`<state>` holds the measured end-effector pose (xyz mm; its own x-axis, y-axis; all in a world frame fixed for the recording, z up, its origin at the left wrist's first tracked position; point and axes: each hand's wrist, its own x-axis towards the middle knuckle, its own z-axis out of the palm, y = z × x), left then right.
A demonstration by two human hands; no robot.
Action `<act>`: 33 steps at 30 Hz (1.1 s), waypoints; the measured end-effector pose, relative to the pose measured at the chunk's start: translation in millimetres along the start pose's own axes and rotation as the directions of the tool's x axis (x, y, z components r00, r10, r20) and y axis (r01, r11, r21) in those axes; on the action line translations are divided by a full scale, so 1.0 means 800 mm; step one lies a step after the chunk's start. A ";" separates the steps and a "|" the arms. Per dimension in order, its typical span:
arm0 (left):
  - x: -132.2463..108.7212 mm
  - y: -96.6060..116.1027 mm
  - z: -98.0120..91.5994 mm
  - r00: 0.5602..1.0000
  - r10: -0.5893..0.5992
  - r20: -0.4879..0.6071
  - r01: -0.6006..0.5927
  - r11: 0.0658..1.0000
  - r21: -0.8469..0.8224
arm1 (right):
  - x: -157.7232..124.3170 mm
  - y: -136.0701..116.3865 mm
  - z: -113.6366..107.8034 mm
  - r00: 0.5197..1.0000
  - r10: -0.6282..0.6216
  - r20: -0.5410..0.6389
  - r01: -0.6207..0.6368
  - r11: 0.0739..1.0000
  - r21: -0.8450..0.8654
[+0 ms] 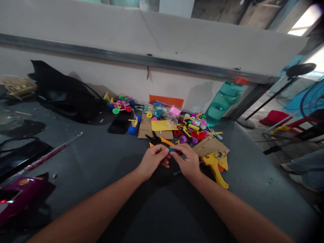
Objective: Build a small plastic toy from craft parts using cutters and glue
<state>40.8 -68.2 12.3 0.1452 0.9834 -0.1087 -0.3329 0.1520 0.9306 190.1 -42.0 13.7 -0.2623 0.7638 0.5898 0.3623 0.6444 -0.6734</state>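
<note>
Head view, item in hand: one small teal plastic piece (173,149), short and rounded, its exact form partly hidden by the fingers. Location: held in the air between both hands, above a dark grey tabletop (101,162) and just short of a heap of craft supplies. Hand state: left hand (154,160) curled, its fingers closed on the piece's nearer end; right hand (186,160) pinching the other end, so neither has released it. Handling, as judged: light, stiff, probably smooth and a little slippery; a fingertip hold at both ends looks surest. Adjacent stock: orange-handled snips (159,139) just beyond the hands, a corrugated cardboard piece (209,145), a yellow plastic piece (215,170), and assorted coloured bottle caps (194,135). Further back: a toy car with coloured wheels (118,104), a black smartphone (120,122), and a teal water bottle (222,103).
</note>
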 end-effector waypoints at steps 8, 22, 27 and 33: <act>0.001 0.000 -0.001 1.000 -0.005 -0.002 0.005 1.000 -0.026 | 0.000 0.000 0.000 0.999 -0.047 0.007 0.047 0.999 -0.019; 0.000 0.001 -0.001 1.000 0.005 -0.006 -0.005 1.000 -0.026 | -0.001 0.000 0.000 0.998 -0.065 0.010 0.065 0.998 -0.012; 0.001 -0.001 0.000 0.999 0.000 -0.035 -0.002 0.999 -0.038 | -0.001 0.000 0.001 0.999 -0.041 0.019 0.041 0.999 -0.003; 0.000 0.000 -0.001 1.000 0.012 -0.007 -0.012 0.997 -0.072 | -0.001 0.001 0.001 0.999 -0.032 0.017 0.032 0.999 -0.015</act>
<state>39.8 -67.8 11.9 0.1352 0.9857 -0.1003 -0.4006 0.1469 0.9044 190.2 -42.5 12.4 -0.2886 0.7435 0.6032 0.3674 0.6678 -0.6474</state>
